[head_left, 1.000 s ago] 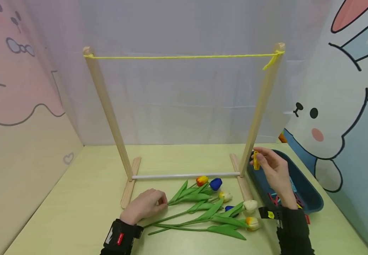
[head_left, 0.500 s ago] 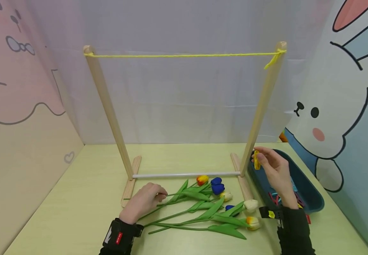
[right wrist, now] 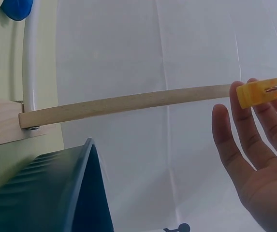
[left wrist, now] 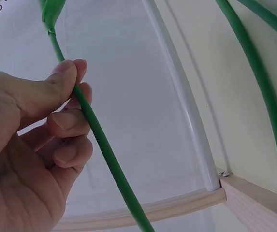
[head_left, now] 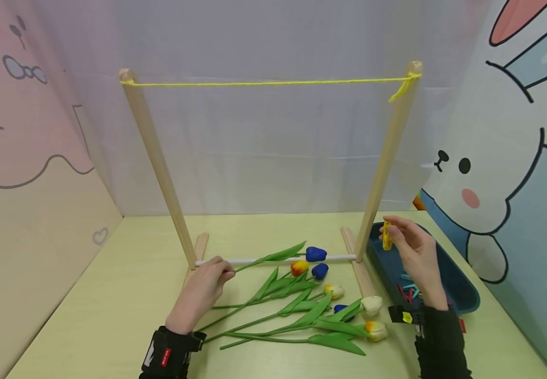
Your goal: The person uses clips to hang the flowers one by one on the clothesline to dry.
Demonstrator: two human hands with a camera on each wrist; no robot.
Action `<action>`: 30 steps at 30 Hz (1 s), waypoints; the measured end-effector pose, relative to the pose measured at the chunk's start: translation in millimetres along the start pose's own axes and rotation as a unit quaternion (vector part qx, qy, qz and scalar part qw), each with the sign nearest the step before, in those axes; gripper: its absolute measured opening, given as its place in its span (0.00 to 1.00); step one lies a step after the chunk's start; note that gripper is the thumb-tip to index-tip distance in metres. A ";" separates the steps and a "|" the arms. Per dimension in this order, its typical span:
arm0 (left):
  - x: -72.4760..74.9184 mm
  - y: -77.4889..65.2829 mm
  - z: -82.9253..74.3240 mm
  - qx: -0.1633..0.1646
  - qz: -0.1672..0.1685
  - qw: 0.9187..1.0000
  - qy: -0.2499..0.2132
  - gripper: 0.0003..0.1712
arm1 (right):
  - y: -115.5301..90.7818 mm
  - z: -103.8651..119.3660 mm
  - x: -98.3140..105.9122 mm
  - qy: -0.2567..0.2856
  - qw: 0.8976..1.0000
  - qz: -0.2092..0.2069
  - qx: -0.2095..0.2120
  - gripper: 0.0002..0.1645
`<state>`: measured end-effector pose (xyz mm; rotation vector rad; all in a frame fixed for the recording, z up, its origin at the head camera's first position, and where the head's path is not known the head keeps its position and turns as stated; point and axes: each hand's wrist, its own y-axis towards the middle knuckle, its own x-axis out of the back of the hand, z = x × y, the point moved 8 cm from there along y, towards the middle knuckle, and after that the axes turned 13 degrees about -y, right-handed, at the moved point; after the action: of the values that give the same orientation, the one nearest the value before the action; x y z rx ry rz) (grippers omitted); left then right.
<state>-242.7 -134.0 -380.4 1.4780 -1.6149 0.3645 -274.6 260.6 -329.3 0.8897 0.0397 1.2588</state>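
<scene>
My left hand pinches the green stem of a blue artificial tulip between thumb and fingers. That tulip is lifted, with its bloom in front of the white bar in the head view. Several other tulips, with yellow-orange, white and blue blooms, lie on the table beside the left hand. My right hand holds a yellow clothespin by thumb and fingers above a dark tray. In the right wrist view, the clothespin stands against spread fingers, and the thumb is out of view.
A wooden frame with two posts stands behind the tulips. A yellow string spans the post tops, and a white bar joins the bases. Several coloured clothespins lie in the tray. Printed panels stand at both sides.
My left hand has picked up one blue tulip and raised it away from the others, up toward the white bar. The right hand keeps the clothespin and has shifted slightly right.
</scene>
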 end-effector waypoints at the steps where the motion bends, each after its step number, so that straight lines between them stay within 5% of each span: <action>1: 2.9 0.3 -0.8 -0.007 -0.015 1.000 0.004 0.02 | 0.1 -0.2 0.3 0.002 1.000 -0.001 -0.001 0.16; 14: 30.9 -3.4 -10.8 -0.092 -0.164 0.981 0.038 0.05 | 1.0 -1.4 -0.9 -0.003 1.000 -0.002 -0.003 0.17; 17: 34.7 -5.3 -11.0 -0.109 -0.187 0.976 0.008 0.06 | 0.5 -1.3 -1.7 0.002 1.000 0.002 -0.003 0.16; 20: 39.6 -5.7 -8.5 -0.123 -0.208 0.967 -0.076 0.06 | 0.5 -1.0 -2.4 0.009 1.000 0.003 -0.003 0.16; 24: 47.1 -5.5 -3.6 -0.130 -0.225 0.937 -0.233 0.08 | 0.2 -1.0 -2.1 0.008 1.000 0.003 -0.001 0.15; 30: 52.9 -4.7 4.8 -0.086 -0.198 0.868 -0.447 0.10 | -0.6 -1.7 -1.1 -0.003 1.000 -0.001 0.000 0.16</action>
<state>-234.7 -172.8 -344.7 1.9098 -1.8671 -0.8037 -275.3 260.6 -331.3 0.8924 0.0352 1.2544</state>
